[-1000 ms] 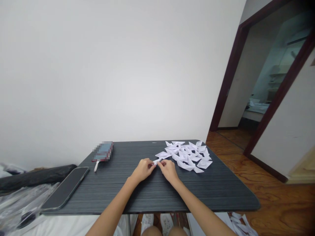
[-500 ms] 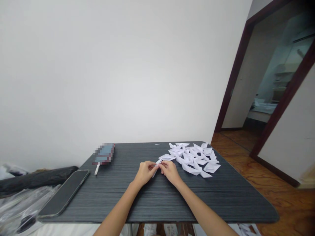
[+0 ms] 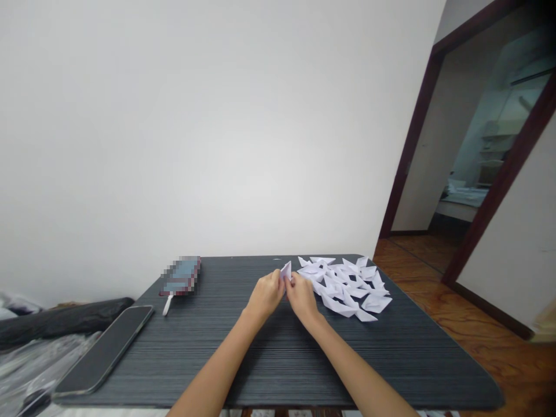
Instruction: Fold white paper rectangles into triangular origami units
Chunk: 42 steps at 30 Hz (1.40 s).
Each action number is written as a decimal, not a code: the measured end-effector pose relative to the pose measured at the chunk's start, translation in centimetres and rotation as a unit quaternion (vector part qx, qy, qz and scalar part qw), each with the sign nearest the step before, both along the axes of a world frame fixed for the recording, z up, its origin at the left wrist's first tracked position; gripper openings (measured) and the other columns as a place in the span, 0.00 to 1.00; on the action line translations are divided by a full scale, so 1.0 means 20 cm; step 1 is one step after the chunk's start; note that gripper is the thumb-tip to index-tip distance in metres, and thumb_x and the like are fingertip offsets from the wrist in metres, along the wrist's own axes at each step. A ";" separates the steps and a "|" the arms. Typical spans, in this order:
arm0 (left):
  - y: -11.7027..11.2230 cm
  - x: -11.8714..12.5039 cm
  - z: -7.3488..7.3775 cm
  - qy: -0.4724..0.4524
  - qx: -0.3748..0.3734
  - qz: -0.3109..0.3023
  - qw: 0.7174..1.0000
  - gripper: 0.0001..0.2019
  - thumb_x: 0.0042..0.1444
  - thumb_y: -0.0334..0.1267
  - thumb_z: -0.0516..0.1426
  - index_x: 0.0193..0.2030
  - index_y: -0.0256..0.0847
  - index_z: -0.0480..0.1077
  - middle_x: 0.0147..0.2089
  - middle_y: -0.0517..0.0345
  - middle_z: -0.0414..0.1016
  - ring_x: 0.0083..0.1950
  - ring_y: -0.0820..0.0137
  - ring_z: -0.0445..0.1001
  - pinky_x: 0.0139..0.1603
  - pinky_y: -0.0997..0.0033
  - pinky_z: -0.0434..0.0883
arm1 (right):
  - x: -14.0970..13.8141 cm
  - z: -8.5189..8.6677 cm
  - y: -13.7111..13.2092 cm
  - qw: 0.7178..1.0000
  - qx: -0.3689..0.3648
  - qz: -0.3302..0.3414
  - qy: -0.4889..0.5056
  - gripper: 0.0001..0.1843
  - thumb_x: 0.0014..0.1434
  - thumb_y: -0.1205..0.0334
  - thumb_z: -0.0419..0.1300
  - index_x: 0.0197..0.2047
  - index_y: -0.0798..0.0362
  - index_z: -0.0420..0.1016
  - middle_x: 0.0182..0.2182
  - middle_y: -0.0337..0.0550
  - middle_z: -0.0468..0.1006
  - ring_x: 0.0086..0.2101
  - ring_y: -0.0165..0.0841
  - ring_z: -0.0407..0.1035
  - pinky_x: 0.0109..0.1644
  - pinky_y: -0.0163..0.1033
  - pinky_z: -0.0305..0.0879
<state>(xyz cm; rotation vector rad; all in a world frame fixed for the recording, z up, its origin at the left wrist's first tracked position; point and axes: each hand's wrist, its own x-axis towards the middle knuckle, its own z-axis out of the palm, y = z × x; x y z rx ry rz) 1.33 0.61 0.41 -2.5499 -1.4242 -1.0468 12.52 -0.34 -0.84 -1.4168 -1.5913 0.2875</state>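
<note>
Between my two hands is a small folded white paper boat (image 3: pixel 285 270), its pointed tip rising above the fingers. My left hand (image 3: pixel 266 294) pinches it from the left side. From the right, my right hand (image 3: pixel 300 295) pinches the same paper with thumb and fingers, so the two hands almost meet. Much of the folded paper is hidden behind the fingers. Just right of my right hand lies a group of several white paper boats (image 3: pixel 341 284), spread over the far right part of the table.
The dark, wood-grained table (image 3: pixel 191 359) stands against a white wall (image 3: pixel 278 127). A smartphone (image 3: pixel 106 350) lies at its left edge. Farther back is a blurred-out object (image 3: pixel 181 275) with a white stick-like end (image 3: pixel 167 305). A doorway frame (image 3: pixel 417 121) stands at right.
Both hands have risen slightly and drawn closer together. The paper between them now points upward instead of lying slanted near the table. The view has shifted a little.
</note>
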 end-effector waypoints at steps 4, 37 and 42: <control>0.04 0.06 0.00 -0.071 0.008 0.010 0.997 0.08 0.53 0.32 0.45 0.35 0.37 0.64 0.26 0.54 0.69 0.28 0.70 0.69 0.30 0.74 0.64 | 0.04 0.02 0.06 0.997 -0.001 0.002 0.075 0.17 0.54 0.57 0.46 0.24 0.56 0.70 0.11 0.40 0.67 0.14 0.29 0.61 0.21 0.32 0.55; 0.09 -0.02 -0.08 -0.420 -0.289 -0.212 0.834 0.16 0.44 0.43 0.57 0.36 0.35 0.59 0.33 0.57 0.66 0.24 0.77 0.68 0.20 0.79 0.67 | 0.18 -0.01 0.06 0.934 -0.082 0.249 0.242 0.18 0.47 0.57 0.55 0.37 0.61 0.73 0.21 0.41 0.73 0.19 0.25 0.62 0.21 0.30 0.58; 0.08 -0.01 -0.09 -0.361 -0.288 -0.178 0.869 0.15 0.48 0.46 0.52 0.33 0.34 0.63 0.28 0.58 0.67 0.23 0.76 0.67 0.17 0.80 0.65 | 0.19 -0.03 0.06 0.937 -0.071 0.239 0.243 0.16 0.43 0.55 0.59 0.30 0.60 0.74 0.18 0.42 0.73 0.20 0.28 0.66 0.23 0.32 0.61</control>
